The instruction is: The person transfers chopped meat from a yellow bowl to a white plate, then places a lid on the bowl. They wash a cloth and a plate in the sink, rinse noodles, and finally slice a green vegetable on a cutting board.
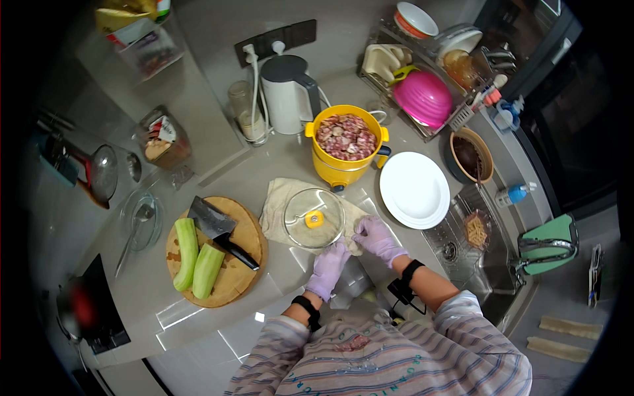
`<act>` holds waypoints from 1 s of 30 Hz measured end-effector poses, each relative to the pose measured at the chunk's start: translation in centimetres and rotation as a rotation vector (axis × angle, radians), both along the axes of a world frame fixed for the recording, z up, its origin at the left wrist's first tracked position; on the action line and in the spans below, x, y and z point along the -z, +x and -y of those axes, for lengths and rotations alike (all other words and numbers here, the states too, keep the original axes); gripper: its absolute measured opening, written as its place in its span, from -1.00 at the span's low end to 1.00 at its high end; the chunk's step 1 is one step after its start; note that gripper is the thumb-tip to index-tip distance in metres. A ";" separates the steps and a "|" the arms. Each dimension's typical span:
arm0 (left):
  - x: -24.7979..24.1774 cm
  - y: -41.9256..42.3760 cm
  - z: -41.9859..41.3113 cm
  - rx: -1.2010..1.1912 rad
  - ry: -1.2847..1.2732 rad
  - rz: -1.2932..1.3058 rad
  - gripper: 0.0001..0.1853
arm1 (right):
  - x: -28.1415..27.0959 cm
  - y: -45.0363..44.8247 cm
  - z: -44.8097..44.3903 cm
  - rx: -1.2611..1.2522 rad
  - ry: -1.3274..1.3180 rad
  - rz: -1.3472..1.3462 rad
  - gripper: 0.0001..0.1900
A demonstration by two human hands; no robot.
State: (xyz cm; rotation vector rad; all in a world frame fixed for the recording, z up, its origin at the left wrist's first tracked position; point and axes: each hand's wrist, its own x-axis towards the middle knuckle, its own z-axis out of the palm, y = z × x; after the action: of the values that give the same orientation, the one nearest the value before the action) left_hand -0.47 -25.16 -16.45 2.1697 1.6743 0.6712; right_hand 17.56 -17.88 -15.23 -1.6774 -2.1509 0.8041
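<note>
My left hand [328,267], in a thin purple glove, is at the lower rim of a glass lid [302,232] with a yellow knob. The lid lies on a beige cloth [275,208]. My right hand [377,239], gloved too, has its fingers at the cloth's right corner; whether they pinch it is unclear. Beyond the lid stands a yellow electric pot [337,171] heaped with sliced reddish meat or sausage [346,137]. A white plate [415,190] is right of it. Left of the cloth, a round wooden board [233,287] holds a cleaver [213,218] and two peeled green gourd pieces [207,271].
A glass bowl [157,222] with a ladle [131,242] stands left of the board. An electric kettle [285,99] is behind. At right are a steel sink [446,237], a brown-rimmed pot [488,158] and a dish rack with a pink bowl [423,99]. A stove [104,302] is far left.
</note>
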 end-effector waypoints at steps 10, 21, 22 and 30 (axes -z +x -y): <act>2.7 -6.5 -2.5 -0.729 -0.177 1.068 -0.51 | 3.4 -6.5 -4.0 0.371 -0.470 -0.917 -0.28; -10.7 -5.8 -1.9 -0.218 -0.369 1.530 -0.62 | -10.1 -4.9 0.8 0.378 -0.763 -1.532 -0.34; -12.0 -5.4 -2.1 -0.167 -0.445 1.503 -0.53 | -10.8 -5.0 0.6 0.306 -0.771 -1.494 -0.31; -15.6 -1.5 -6.0 0.004 -0.537 1.684 -0.31 | -16.8 -3.2 -2.7 0.219 -0.671 -1.537 -0.62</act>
State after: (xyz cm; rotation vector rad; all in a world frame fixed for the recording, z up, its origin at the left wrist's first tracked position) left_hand -1.94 -19.15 -0.86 0.6032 0.6834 1.2649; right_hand 14.40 -15.19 1.61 -0.7704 -0.6287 1.9432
